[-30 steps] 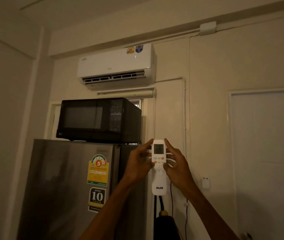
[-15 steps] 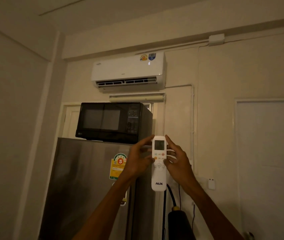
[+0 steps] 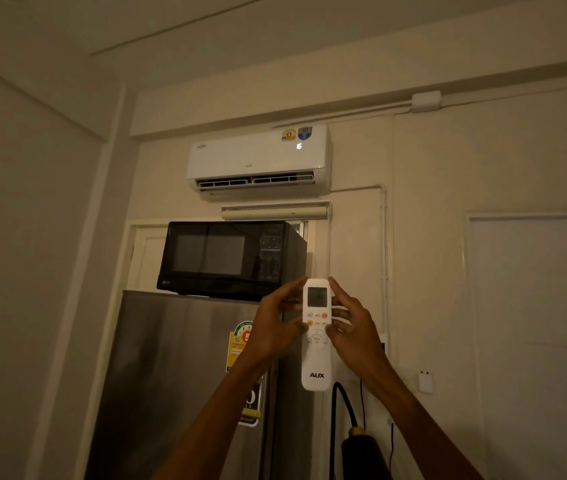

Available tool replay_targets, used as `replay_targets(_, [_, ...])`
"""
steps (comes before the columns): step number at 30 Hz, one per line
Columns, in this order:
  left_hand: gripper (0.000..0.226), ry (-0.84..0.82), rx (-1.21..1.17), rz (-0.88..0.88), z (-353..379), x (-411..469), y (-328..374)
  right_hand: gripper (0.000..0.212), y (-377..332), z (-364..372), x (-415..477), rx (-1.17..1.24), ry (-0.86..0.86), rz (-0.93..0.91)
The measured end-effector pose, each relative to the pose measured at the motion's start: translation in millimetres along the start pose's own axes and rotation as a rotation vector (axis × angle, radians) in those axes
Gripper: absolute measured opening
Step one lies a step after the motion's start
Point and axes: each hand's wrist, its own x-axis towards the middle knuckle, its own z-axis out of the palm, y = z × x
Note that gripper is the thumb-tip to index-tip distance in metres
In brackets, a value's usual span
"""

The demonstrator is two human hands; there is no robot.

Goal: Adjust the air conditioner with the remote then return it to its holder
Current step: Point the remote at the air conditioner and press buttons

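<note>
- While both arms reach up from the bottom of the view, the room sits dim and cream-walled, with a pale ceiling running across the top from 10 to 2 o'clock.
- High on the back wall at 12 o'clock hangs the white air conditioner [image 3: 259, 157], a small lit digit glowing near its right end and two stickers above that.
- Just under it, a rolled blind [image 3: 275, 212] lies level against the wall.
- At 10 o'clock of the hands, a black microwave [image 3: 230, 258] stands on top of a steel fridge [image 3: 171, 375], door shut; what is inside cannot be seen.
- Energy labels [image 3: 240, 344] on the fridge door are half hidden behind the left forearm.
- Dead centre, the white remote [image 3: 316, 362] is held upright, screen at the top, "AUX" near its lower end.
- The left hand [image 3: 271, 327] clasps the remote's left edge, thumb resting on the button area.
- The right hand [image 3: 354, 327] clasps the right edge, fingers spread behind the body.
- At 5 o'clock, a black cable [image 3: 339, 396] loops above a dark object, touching neither hand.
- At 3 o'clock, a pale door panel [image 3: 534, 341] fills the wall; a small white box [image 3: 425, 382] sits beside it.
</note>
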Motion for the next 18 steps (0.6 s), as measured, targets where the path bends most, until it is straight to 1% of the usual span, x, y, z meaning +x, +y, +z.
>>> replay_targets(5, [0.065, -0.009, 0.009, 0.006, -5, 2, 5, 0.066, -4, 1, 3, -0.016, -0.009, -0.018])
replay_targets(18, [0.065, -0.012, 0.006, 0.008, -18, 7, 6, 0.064, -9, 12, 13, -0.023, 0.0, -0.026])
